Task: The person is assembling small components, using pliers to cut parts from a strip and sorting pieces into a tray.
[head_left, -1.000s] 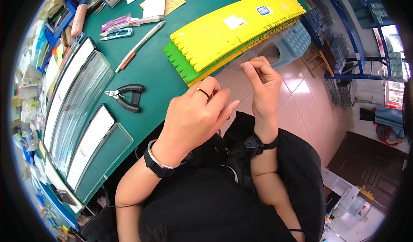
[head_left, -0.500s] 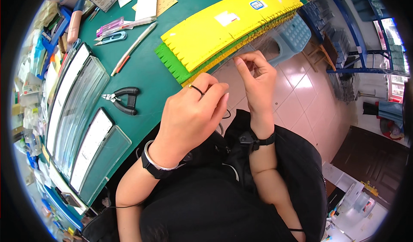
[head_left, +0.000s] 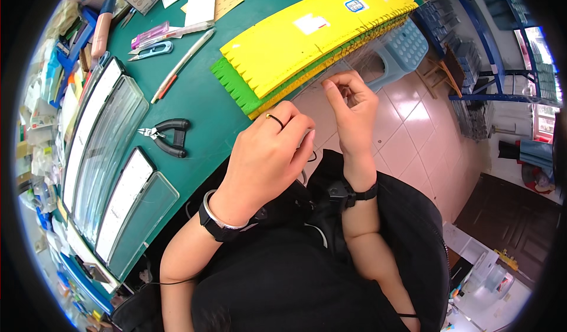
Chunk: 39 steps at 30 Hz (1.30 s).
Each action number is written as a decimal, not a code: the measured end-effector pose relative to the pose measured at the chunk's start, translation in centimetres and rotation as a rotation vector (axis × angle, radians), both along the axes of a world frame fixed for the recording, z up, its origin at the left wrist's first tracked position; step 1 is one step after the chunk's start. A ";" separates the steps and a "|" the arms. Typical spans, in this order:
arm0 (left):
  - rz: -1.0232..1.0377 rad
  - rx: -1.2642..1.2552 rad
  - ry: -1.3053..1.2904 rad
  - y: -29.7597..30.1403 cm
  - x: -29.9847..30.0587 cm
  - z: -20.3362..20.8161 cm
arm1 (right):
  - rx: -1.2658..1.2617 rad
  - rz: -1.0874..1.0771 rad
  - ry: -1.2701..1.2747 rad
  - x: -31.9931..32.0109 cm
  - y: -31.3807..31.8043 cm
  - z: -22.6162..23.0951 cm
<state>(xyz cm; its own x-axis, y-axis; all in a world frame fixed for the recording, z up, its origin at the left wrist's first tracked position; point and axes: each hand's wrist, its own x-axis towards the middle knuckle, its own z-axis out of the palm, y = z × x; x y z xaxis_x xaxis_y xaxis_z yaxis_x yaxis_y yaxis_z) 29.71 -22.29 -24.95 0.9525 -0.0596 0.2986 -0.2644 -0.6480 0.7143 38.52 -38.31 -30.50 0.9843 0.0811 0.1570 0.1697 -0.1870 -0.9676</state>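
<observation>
My left hand (head_left: 266,152) is closed, its fingers curled, just in front of the near left corner of a yellow foam board (head_left: 271,54). What those fingers hold, if anything, is hidden. Close by on the right, my right hand (head_left: 355,110) pinches thumb and forefinger together beside the board's long near edge. Whatever is in the pinch is too fine to make out. The board has notched ends and lies over a green foam layer (head_left: 231,84). Many thin strands are lined up along its near edge toward the right end.
Black-handled nippers (head_left: 171,137), thread snips (head_left: 155,51) and a pen (head_left: 186,63) lie on the green table mat (head_left: 204,104). Long clear-lidded cases (head_left: 142,208) stand at the left. Beyond the table's right edge are a blue plastic stool (head_left: 407,48) and tiled floor (head_left: 407,149).
My left hand has turned slightly and its knuckles have shifted a little to the right. The right hand keeps its pinch almost in place.
</observation>
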 end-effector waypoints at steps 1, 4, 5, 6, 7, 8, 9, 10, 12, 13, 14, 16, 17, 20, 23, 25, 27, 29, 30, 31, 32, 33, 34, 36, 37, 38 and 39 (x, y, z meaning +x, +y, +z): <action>-0.015 -0.009 0.016 0.0 0.0 -0.1 | 0.046 -0.001 0.045 0.0 -0.5 -0.1; -0.039 -0.106 0.083 -0.1 -0.5 -0.4 | 0.158 0.073 0.134 -0.4 -1.4 0.1; -0.053 -0.196 0.132 -0.2 -0.6 -0.6 | 0.158 0.077 0.136 -0.6 -1.6 0.3; -0.052 -0.198 0.133 -0.4 -0.6 -0.6 | 0.219 0.099 0.170 -0.8 -1.8 0.7; -0.050 -0.281 0.157 -0.5 -0.5 -0.7 | 0.280 0.122 0.204 -0.9 -2.1 1.0; -0.048 -0.364 0.182 -0.7 -0.3 -0.7 | 0.280 0.122 0.204 -0.9 -2.2 1.0; -0.047 -0.364 0.183 -0.9 -0.1 -0.8 | 0.314 0.133 0.214 -0.8 -2.4 1.0; -0.037 -0.360 0.188 -1.1 0.1 -0.8 | 0.350 0.144 0.224 -0.7 -2.5 0.9; -0.027 -0.361 0.194 -1.4 0.8 -0.8 | 0.326 0.145 0.205 -0.6 -2.7 0.6; -0.011 -0.361 0.181 -1.5 1.2 -0.9 | 0.299 0.145 0.187 -0.5 -2.8 0.5; 0.006 -0.361 0.167 -1.6 1.6 -1.0 | 0.294 0.145 0.188 -0.3 -2.8 0.7; 0.016 -0.306 0.167 -2.2 2.5 -1.2 | 0.220 0.151 0.112 -0.2 -3.0 1.0; 0.026 -0.252 0.166 -2.5 2.9 -1.4 | 0.219 0.150 0.113 -0.1 -3.2 1.0; 0.042 -0.346 0.199 -3.4 3.3 -2.1 | 0.240 0.158 0.118 0.1 -3.6 0.9; 0.036 -0.585 0.292 -4.2 3.5 -2.1 | 0.215 0.169 0.110 0.3 -3.9 0.9; 0.047 -0.791 0.440 -4.5 4.0 -1.3 | 0.121 0.192 0.038 0.6 -4.3 0.8; 0.060 -0.994 0.586 -4.7 4.2 -1.2 | 0.117 0.191 0.043 0.6 -4.4 0.9; 0.078 -1.113 0.570 -4.9 4.2 -1.6 | 0.115 0.193 0.047 0.7 -4.5 1.0; 0.077 -1.115 0.572 -4.9 4.3 -1.7 | 0.100 0.206 0.052 0.7 -4.6 1.0; 0.077 -1.130 0.559 -5.0 4.3 -1.8 | 0.086 0.219 0.057 0.7 -4.6 1.0; 0.076 -1.145 0.546 -5.0 4.4 -1.9 | 0.084 0.218 0.059 0.7 -4.6 1.1; 0.078 -1.146 0.547 -5.1 4.4 -1.9 | 0.089 0.218 0.062 0.7 -4.6 1.1; 0.083 -1.153 0.546 -5.1 4.5 -1.9 | 0.094 0.218 0.065 0.7 -4.5 1.1; 0.090 -1.160 0.546 -5.2 4.6 -1.9 | 0.096 0.224 0.068 0.7 -4.6 1.1; 0.095 -1.165 0.548 -5.3 4.6 -1.9 | 0.098 0.228 0.069 0.7 -4.6 1.1; 0.100 -1.169 0.550 -5.3 4.6 -1.9 | 0.098 0.229 0.069 0.7 -4.6 1.2; 0.100 -1.169 0.550 -5.3 4.5 -1.8 | 0.095 0.225 0.069 0.6 -4.6 1.2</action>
